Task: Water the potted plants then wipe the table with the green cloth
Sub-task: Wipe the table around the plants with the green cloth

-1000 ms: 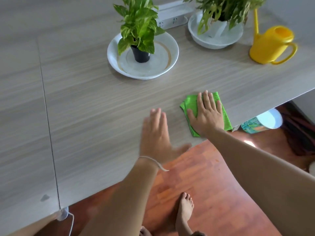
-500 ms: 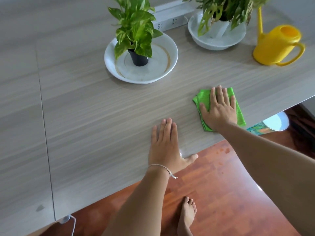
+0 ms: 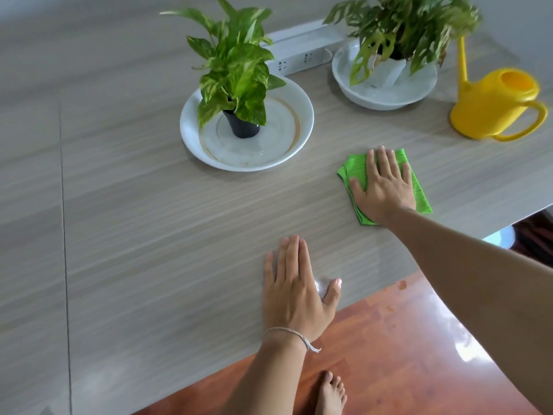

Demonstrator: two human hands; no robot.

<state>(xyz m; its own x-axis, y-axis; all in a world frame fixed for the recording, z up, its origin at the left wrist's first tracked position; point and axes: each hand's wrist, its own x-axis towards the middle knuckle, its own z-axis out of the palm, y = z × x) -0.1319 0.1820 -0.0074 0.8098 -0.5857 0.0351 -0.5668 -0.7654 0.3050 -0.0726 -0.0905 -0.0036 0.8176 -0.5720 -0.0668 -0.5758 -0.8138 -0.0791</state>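
Since a second ago, the right hand (image 3: 384, 187) has slid the green cloth (image 3: 419, 194) up and away from the near edge of the tabletop (image 3: 134, 220). Before, the cloth lay close to that edge. Now it sits at the right middle of the frame, nearer the yellow watering can (image 3: 493, 104). The left hand (image 3: 294, 290) has also come down flat near the edge.

From the head view, the right hand lies flat on the cloth with fingers straight and close together, pressing it down. The left hand rests flat on the bare tabletop at the lower middle, fingers straight, holding nothing.

One potted plant (image 3: 236, 73) stands in a white dish (image 3: 191, 136) at the upper middle. Another plant (image 3: 404, 25) stands in a white bowl (image 3: 359, 97) at the upper right. The watering can stands at the far right, so the watering looks done and the wiping is going on.

That cloth looks soft, light and folded. It should bend and bunch up easily. A flat palm on top is the best way to push it along. The tabletop looks smooth, so it should slide well.
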